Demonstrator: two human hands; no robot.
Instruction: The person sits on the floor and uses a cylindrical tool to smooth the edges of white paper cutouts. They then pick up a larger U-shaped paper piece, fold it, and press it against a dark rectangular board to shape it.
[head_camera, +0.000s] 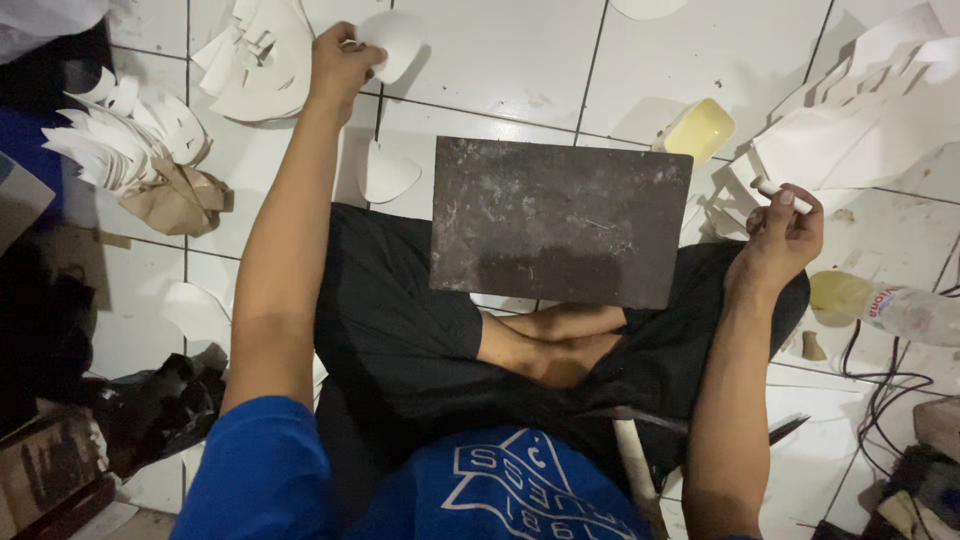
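Two arms are extending forward: the left hand (340, 62), at 11 o'clock, is closing its grip on a white cut-out piece (393, 42); the right hand (785, 240), at 3 o'clock, is pinching a small white stick (783, 194) beside the dark board (560, 220).

The plastic bottle (915, 310) runs off the right edge. The dark slab (560, 222) hides part of the crossed legs (545, 345). Clutter at the left edge (40, 330) is too dark to tell.
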